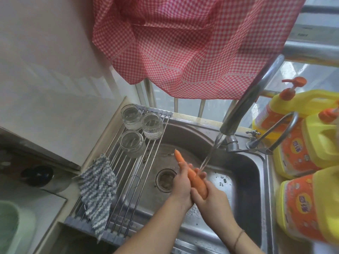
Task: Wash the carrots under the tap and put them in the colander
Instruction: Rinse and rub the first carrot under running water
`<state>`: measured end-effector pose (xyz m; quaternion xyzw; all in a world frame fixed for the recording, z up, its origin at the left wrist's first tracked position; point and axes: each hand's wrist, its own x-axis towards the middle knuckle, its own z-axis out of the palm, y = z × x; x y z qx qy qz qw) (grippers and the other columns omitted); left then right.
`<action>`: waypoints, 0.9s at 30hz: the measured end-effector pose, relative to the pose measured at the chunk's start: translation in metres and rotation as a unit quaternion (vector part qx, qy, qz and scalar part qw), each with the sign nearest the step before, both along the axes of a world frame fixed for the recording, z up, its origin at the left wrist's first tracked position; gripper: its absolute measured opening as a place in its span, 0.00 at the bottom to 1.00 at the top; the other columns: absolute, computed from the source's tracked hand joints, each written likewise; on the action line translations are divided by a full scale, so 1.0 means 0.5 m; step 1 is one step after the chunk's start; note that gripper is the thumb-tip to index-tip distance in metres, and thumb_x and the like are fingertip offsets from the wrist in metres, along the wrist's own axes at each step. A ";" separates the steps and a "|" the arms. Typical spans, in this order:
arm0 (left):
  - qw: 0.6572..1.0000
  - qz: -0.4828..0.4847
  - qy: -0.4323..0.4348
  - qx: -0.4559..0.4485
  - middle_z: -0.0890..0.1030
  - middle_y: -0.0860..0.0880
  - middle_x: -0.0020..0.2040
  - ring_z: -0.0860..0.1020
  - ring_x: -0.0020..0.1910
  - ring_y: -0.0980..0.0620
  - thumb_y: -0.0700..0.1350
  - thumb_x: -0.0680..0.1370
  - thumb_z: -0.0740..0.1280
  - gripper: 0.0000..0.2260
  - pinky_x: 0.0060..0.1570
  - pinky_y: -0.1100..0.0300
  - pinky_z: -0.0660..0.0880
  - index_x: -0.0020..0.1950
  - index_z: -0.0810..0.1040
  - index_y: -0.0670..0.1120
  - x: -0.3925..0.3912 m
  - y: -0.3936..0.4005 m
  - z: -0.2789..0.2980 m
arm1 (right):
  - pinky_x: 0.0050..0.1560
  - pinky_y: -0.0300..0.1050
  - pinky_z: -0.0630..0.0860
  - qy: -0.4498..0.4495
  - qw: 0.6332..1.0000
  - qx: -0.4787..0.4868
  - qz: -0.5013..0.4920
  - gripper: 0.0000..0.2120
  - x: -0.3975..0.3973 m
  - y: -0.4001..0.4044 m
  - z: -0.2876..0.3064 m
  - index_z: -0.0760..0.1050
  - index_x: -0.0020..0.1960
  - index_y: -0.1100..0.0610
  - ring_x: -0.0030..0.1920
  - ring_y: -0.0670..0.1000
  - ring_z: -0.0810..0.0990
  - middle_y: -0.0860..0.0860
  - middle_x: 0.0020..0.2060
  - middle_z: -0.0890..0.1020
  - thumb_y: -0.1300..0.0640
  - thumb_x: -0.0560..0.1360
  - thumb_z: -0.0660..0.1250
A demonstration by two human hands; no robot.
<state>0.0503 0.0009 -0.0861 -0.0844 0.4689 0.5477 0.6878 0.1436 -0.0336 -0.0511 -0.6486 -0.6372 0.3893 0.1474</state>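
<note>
Both forearms are entering from the bottom edge and meeting over the steel sink (245,173). Right hand (211,197) is wrapping its grip round the thick end of the carrot (192,176); left hand (180,187) is closing its grip on the carrot's middle. Carrot is orange, wet, long and tapering, tip pointing up-left above the drain (165,180). Tap (244,109) is running a stream onto the fingers and carrot. Roll-up rack (132,173) is spanning the sink's left part, carrying three glass jars (132,143) and a striped cloth (99,189). Yellow detergent bottles (300,208) are standing right of the sink
</note>
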 end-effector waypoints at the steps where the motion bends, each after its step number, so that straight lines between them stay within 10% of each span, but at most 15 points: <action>1: 1.000 0.003 -0.006 0.018 0.77 0.45 0.41 0.82 0.40 0.46 0.50 0.83 0.61 0.10 0.42 0.52 0.80 0.56 0.72 0.44 0.006 -0.009 -0.005 | 0.37 0.40 0.74 -0.010 1.000 0.006 0.000 0.13 0.005 0.006 -0.001 0.75 0.54 0.47 0.38 0.45 0.78 0.43 0.38 0.81 0.43 0.73 0.66; 8: 0.984 -0.152 0.032 0.083 0.81 0.39 0.52 0.80 0.56 0.42 0.34 0.76 0.67 0.16 0.58 0.51 0.78 0.63 0.70 0.38 -0.002 -0.045 -0.039 | 0.39 0.47 0.74 -0.100 0.992 0.059 0.048 0.22 0.027 -0.003 -0.027 0.67 0.63 0.46 0.47 0.50 0.82 0.45 0.49 0.81 0.37 0.74 0.61; 13: 0.945 -0.154 0.272 -0.094 0.85 0.46 0.42 0.84 0.45 0.48 0.58 0.77 0.66 0.18 0.59 0.49 0.77 0.46 0.81 0.43 0.009 -0.017 -0.041 | 0.36 0.46 0.67 -0.158 0.975 0.102 0.117 0.22 0.005 -0.022 -0.035 0.65 0.62 0.51 0.49 0.53 0.81 0.47 0.54 0.78 0.37 0.77 0.56; 17: 0.964 -0.148 0.168 -0.146 0.83 0.46 0.50 0.81 0.54 0.46 0.65 0.79 0.57 0.26 0.62 0.52 0.75 0.51 0.79 0.43 -0.009 -0.004 -0.041 | 0.33 0.45 0.65 -0.214 0.956 0.138 0.147 0.21 -0.003 -0.012 -0.029 0.67 0.56 0.52 0.43 0.53 0.82 0.47 0.47 0.79 0.36 0.75 0.59; 21: 0.977 -0.130 0.103 -0.133 0.82 0.46 0.45 0.82 0.53 0.45 0.65 0.80 0.56 0.25 0.51 0.52 0.79 0.47 0.78 0.44 0.000 -0.010 -0.021 | 0.19 0.41 0.56 -0.257 0.926 0.211 0.180 0.21 0.011 0.005 -0.048 0.73 0.42 0.54 0.20 0.52 0.75 0.48 0.30 0.76 0.47 0.59 0.80; 27: 0.977 -0.189 0.094 -0.037 0.77 0.51 0.30 0.78 0.28 0.56 0.45 0.82 0.62 0.06 0.27 0.64 0.71 0.46 0.70 0.47 0.003 -0.042 -0.009 | 0.15 0.42 0.59 -0.282 0.908 0.249 0.184 0.27 0.029 0.005 -0.058 0.75 0.48 0.57 0.21 0.51 0.75 0.49 0.30 0.74 0.52 0.54 0.83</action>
